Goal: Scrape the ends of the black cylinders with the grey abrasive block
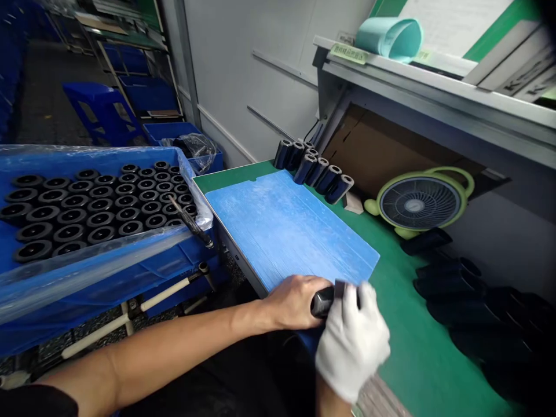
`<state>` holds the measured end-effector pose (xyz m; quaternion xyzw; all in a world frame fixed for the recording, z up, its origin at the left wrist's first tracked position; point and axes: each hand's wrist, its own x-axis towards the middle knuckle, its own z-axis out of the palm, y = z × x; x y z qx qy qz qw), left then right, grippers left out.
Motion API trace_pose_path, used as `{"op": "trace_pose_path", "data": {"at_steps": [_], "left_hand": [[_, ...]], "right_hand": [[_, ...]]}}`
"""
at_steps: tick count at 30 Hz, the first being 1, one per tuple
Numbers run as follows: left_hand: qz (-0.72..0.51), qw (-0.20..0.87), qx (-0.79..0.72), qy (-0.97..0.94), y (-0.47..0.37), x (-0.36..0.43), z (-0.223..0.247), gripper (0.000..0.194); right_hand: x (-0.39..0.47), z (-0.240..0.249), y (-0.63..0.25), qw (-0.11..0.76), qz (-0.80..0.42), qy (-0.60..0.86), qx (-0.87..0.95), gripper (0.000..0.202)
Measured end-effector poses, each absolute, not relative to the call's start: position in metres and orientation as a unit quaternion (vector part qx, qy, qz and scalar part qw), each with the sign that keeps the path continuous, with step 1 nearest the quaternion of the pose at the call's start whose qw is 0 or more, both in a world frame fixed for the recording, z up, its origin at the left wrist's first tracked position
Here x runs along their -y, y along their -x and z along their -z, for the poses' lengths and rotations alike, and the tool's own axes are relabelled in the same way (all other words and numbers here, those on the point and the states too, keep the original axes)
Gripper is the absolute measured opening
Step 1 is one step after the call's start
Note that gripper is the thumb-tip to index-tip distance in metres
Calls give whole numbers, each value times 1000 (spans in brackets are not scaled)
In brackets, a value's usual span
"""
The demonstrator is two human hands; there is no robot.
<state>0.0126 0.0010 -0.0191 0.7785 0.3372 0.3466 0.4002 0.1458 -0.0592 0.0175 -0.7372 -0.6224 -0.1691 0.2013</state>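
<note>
My left hand [295, 302], bare, is closed around a dark, glossy cylinder [322, 303] near the front edge of the table. On my right hand [354, 339] is a white glove, its fingers bent around a small dark grey flat block [339, 288]. The block sits against or right beside the cylinder; motion blur hides the exact contact. Both hands are together over the near end of a blue sheet [291, 226] that lies on the green tabletop [417, 341].
Left stands a plastic-lined blue crate [191, 231] with rows of black cylinders [101, 219]. Several dark cylinders [318, 171] stand at the table's back; more dark ones [460, 289] are at right. A green-rimmed fan [417, 202] sits under a metal shelf [434, 98].
</note>
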Motion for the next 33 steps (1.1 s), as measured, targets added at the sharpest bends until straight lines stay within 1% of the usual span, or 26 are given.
{"op": "trace_pose_path", "data": {"at_steps": [3, 6, 8, 11, 15, 17, 20, 22, 24, 27, 30, 33], "left_hand": [[-356, 406, -340, -770, -12, -1, 19, 50], [-355, 414, -334, -769, -11, -1, 18, 46], [-355, 411, -333, -771, -11, 0, 18, 47], [-353, 417, -363, -755, -11, -1, 15, 55], [-356, 428, -374, -742, -11, -1, 12, 52], [-355, 422, -375, -745, -11, -1, 11, 52], [-348, 414, -385, -748, -12, 0, 12, 52], [-346, 414, -385, -749, -13, 0, 13, 51], [-344, 417, -382, -750, -14, -1, 14, 51], [-338, 413, -383, -754, -14, -1, 16, 49], [-334, 410, -382, -758, -13, -1, 16, 51], [-336, 412, -371, -762, -13, -1, 16, 48]], "right_hand": [[58, -19, -140, 193, 157, 728, 638, 36], [59, -18, -135, 228, 144, 735, 622, 36], [49, -18, -142, 259, 119, 742, 607, 37], [24, -21, -176, 305, 78, 725, 613, 47], [11, -18, -225, 376, 86, 722, 574, 66], [19, -12, -231, 391, 93, 718, 568, 68], [40, -4, -211, 365, 76, 700, 609, 55], [56, -1, -188, 321, 71, 697, 637, 44], [68, -2, -167, 277, 101, 710, 639, 39], [70, -9, -146, 232, 155, 734, 620, 34], [65, -16, -140, 211, 151, 726, 636, 35], [67, -18, -136, 230, 146, 715, 644, 34]]}}
